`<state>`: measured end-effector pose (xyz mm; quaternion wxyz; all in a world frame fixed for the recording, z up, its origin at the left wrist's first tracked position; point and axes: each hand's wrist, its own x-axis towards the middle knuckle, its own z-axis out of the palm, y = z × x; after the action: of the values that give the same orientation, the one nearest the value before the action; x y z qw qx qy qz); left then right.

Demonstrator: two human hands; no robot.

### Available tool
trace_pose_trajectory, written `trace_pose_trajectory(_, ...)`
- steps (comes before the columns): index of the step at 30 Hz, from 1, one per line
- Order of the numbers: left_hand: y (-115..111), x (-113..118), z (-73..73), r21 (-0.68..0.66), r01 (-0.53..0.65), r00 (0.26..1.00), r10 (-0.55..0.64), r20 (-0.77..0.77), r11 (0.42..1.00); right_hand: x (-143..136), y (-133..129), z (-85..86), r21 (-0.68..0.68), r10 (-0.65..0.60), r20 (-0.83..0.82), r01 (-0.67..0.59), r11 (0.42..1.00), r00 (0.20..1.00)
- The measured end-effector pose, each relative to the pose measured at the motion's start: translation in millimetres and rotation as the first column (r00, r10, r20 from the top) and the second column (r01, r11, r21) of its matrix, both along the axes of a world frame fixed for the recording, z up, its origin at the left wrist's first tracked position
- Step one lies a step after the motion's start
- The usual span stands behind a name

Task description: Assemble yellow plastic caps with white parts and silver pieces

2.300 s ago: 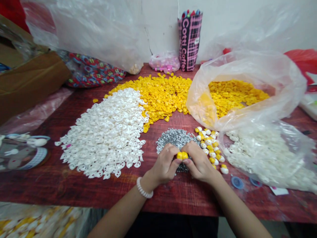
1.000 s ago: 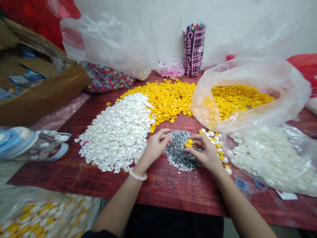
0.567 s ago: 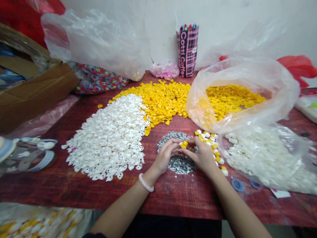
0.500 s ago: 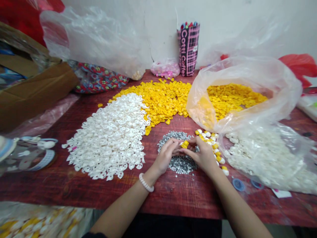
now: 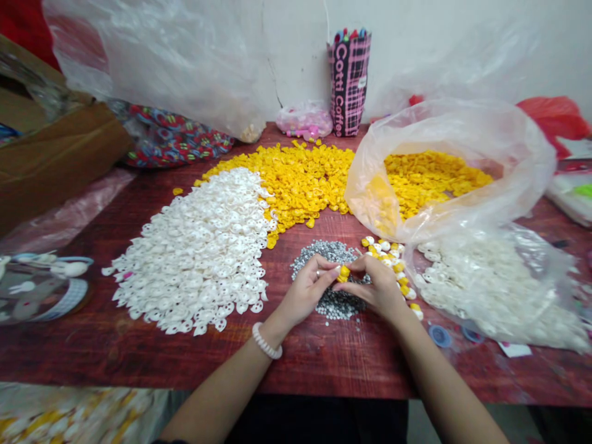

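A small yellow piece (image 5: 343,274) is pinched between both hands, above a pile of small grey bits (image 5: 340,305). My left hand (image 5: 306,288) grips its left side with thumb and fingers. On the other side, my right hand (image 5: 378,288) holds it between thumb and forefinger. Any white part of the piece is hidden by the fingers. Just right of my right hand lie joined yellow-and-white pieces (image 5: 403,285). White flat pieces (image 5: 198,253) are heaped to the left, and yellow pieces (image 5: 305,182) form a heap behind.
A clear plastic bag (image 5: 513,185) lies over yellow pieces at the right, beside a bag of white pieces (image 5: 504,290). A cardboard box (image 5: 60,166) and a clear jar (image 5: 41,290) are at the left. A plaid bag (image 5: 349,86) stands by the wall.
The whole view has shifted slightly. The left fingers have closed in on the yellow piece, which has turned a little between the hands.
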<state>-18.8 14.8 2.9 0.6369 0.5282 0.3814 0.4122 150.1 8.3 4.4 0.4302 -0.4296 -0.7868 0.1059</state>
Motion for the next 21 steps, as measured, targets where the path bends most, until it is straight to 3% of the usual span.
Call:
trace_pose_trajectory(4,2.1,-4.4,1.5,0.039,0.055,0.998,-0.054,-0.042,0.998,-1.6,-0.8,-1.3,-0.013,0.024,-0.030,-0.025,1.000,0.999)
trace_pose_trajectory(10,-2.8,-7.4,3.0,0.146,0.025,0.995,-0.010,-0.102,0.989,-3.4,-1.4,-1.1,-0.055,0.041,-0.113,-0.048,0.997,0.993)
trace_pose_trajectory(15,-6.2,-8.9,3.2,0.308,-0.005,0.981,0.065,-0.183,0.951,-3.7,-0.7,-3.9,0.102,0.004,-0.087,0.005,0.995,0.996)
trace_pose_trajectory(21,-4.3,-9.2,3.8,0.175,-0.002,0.998,0.012,-0.058,0.985,-8.6,-4.1,-6.8,0.186,0.078,-0.112,-0.056,0.981,0.991)
